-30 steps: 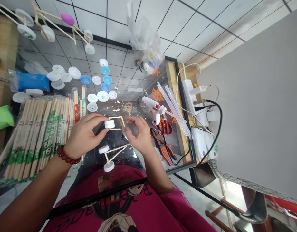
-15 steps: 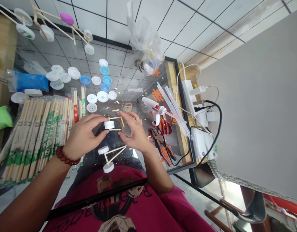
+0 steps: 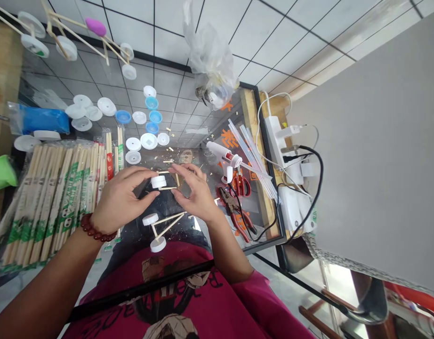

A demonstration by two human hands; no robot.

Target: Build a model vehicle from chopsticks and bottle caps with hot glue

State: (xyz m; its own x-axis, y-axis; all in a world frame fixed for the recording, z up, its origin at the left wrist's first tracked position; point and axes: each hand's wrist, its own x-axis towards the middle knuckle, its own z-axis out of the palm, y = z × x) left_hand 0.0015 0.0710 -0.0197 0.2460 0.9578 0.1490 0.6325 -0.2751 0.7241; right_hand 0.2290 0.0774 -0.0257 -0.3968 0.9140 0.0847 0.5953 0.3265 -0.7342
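Observation:
Between my hands, over the glass table, is a small frame of cut wooden sticks (image 3: 166,189) with white bottle caps (image 3: 158,181) at its left end. My left hand (image 3: 123,193) pinches that capped end between thumb and fingers. On the other side, my right hand (image 3: 194,190) has its fingertips and thumb on the stick ends, around a short cross stick (image 3: 178,181). My right fingers partly hide the upper stick. Closer to my body lies a triangular stick frame (image 3: 168,218) with a white cap wheel (image 3: 158,244) at one corner and another beside it.
Wrapped chopsticks (image 3: 51,202) lie at the left, with loose white and blue bottle caps (image 3: 148,141) beyond. To the right are a glue gun (image 3: 220,153), clear glue sticks (image 3: 250,153), pliers (image 3: 234,209), scissors (image 3: 242,184) and a power strip (image 3: 275,136). A plastic bag (image 3: 213,61) stands behind.
The short cross stick at the frame's right end, crooked before, now sits straighter between the two long sticks. My right hand has shifted slightly; my left keeps its pinch.

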